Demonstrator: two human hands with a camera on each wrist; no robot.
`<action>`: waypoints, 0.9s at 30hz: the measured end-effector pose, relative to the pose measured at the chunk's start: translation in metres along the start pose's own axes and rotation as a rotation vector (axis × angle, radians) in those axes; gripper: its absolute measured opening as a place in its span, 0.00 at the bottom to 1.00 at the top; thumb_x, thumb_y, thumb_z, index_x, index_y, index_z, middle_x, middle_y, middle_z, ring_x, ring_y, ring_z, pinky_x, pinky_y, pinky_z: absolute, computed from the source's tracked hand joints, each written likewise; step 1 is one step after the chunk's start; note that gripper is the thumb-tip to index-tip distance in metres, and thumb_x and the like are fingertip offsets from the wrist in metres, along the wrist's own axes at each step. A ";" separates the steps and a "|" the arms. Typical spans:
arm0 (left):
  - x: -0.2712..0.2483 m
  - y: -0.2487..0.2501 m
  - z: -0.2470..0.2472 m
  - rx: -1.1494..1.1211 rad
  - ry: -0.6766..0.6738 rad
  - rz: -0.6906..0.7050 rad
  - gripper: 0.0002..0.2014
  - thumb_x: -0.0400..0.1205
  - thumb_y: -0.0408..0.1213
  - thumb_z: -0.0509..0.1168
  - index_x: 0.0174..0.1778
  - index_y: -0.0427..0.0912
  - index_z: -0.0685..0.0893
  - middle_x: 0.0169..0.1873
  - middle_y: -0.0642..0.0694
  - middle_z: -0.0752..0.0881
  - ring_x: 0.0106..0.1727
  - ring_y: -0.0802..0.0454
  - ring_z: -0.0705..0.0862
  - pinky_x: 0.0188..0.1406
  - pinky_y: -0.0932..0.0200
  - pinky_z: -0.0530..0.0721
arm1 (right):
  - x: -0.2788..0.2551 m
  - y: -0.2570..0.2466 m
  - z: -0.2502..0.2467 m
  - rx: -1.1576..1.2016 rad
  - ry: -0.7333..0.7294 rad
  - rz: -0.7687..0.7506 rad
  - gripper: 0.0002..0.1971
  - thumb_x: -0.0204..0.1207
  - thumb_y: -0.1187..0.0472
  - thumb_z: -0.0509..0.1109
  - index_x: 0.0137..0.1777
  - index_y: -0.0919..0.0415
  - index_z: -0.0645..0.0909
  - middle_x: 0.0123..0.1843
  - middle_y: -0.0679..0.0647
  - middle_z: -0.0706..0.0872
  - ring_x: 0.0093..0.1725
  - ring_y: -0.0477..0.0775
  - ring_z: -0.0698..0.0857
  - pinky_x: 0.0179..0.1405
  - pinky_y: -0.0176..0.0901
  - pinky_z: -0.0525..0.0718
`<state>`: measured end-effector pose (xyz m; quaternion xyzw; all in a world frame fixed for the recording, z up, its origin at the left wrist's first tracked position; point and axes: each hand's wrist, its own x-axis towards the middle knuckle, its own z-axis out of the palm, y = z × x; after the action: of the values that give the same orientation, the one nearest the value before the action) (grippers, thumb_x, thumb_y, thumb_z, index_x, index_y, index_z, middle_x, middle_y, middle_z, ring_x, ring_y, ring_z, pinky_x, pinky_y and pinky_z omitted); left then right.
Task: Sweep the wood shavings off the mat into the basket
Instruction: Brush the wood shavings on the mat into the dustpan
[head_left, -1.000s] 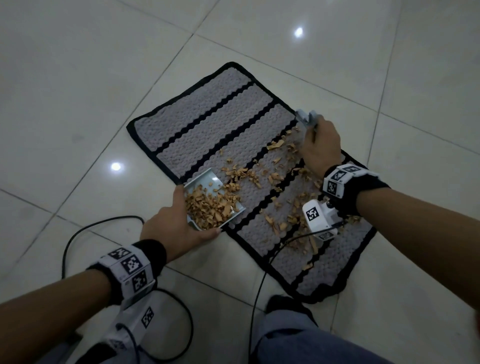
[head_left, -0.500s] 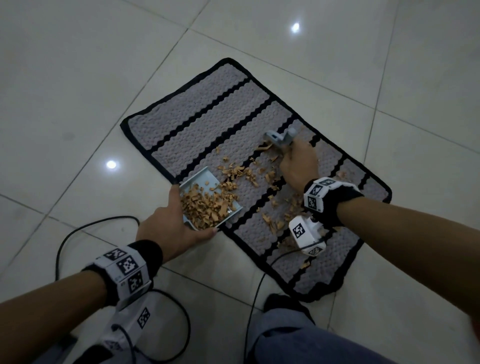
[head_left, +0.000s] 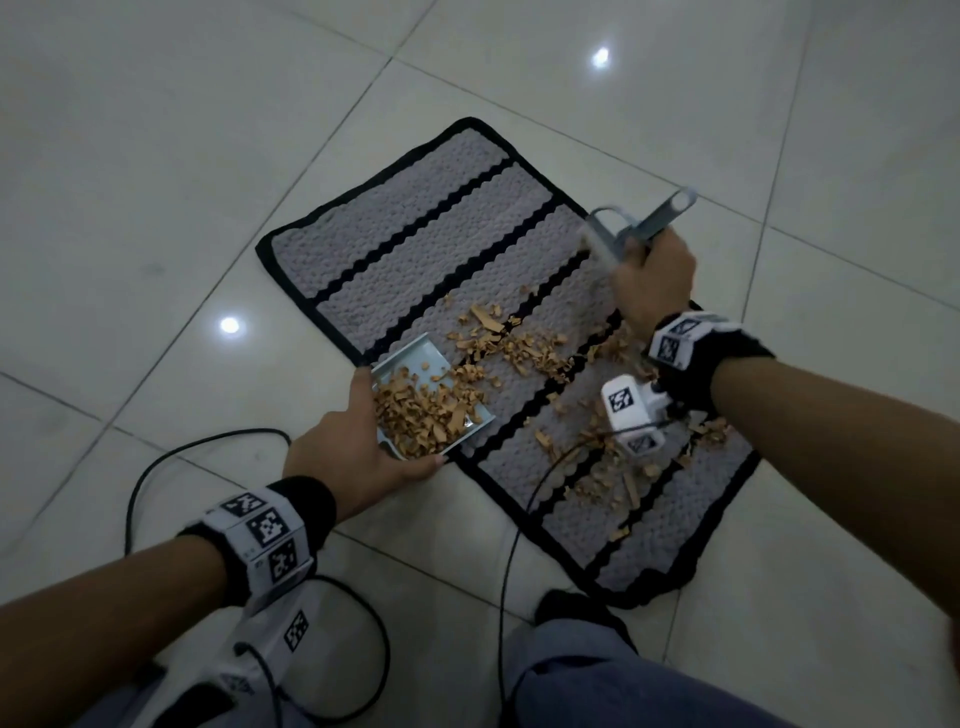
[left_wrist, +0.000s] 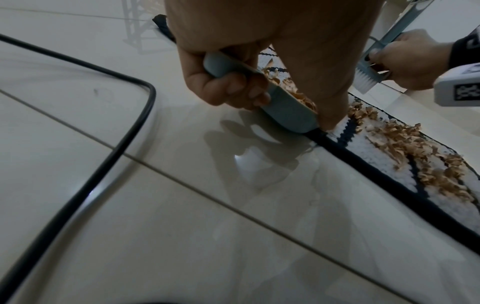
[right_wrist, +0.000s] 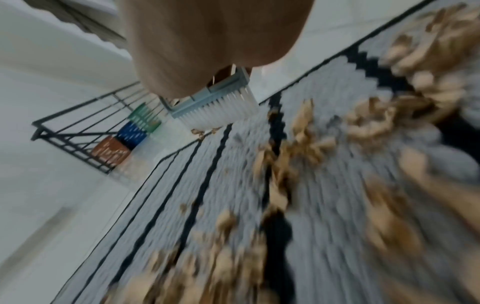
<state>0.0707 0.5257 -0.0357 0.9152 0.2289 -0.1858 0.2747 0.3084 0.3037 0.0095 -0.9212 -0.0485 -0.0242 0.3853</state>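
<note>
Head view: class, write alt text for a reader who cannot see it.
Over a striped mat on a tiled floor, the left hand holds a dustpan full of wood shavings at the mat's edge, while the right hand grips a small brush raised at the far edge.

No readable writing anywhere on the floor scene.

The only markings I could make out were black-and-white square code patterns, not letters or numbers: they sat on the left wristband (head_left: 260, 535), on the right wristband (head_left: 680, 338), and on the small white camera box (head_left: 631, 410) hanging under the right wrist. The coloured crates (right_wrist: 127, 139) in the far wire rack carried nothing I could read; that view was blurred.
</note>
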 end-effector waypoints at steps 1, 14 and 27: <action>0.000 0.000 0.000 0.001 0.004 -0.001 0.63 0.59 0.78 0.69 0.82 0.50 0.48 0.56 0.45 0.87 0.51 0.42 0.87 0.39 0.55 0.84 | 0.012 0.006 -0.004 0.005 0.006 0.014 0.27 0.68 0.46 0.57 0.54 0.69 0.82 0.44 0.54 0.80 0.41 0.53 0.77 0.38 0.37 0.68; -0.001 0.001 0.001 0.006 0.006 -0.009 0.62 0.61 0.76 0.70 0.82 0.50 0.47 0.58 0.43 0.85 0.53 0.41 0.86 0.43 0.53 0.85 | 0.012 0.043 0.012 -0.170 -0.175 -0.090 0.11 0.82 0.66 0.61 0.57 0.70 0.81 0.45 0.65 0.84 0.38 0.63 0.80 0.38 0.45 0.72; 0.001 0.000 0.002 0.009 0.007 -0.008 0.61 0.59 0.77 0.69 0.81 0.52 0.48 0.54 0.44 0.87 0.48 0.41 0.87 0.41 0.51 0.87 | 0.032 0.054 -0.007 -0.156 -0.060 -0.111 0.13 0.83 0.63 0.62 0.61 0.65 0.83 0.54 0.66 0.88 0.51 0.65 0.85 0.44 0.44 0.76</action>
<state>0.0706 0.5250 -0.0380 0.9161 0.2329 -0.1848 0.2690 0.3460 0.2634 -0.0217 -0.9446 -0.1089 -0.0214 0.3089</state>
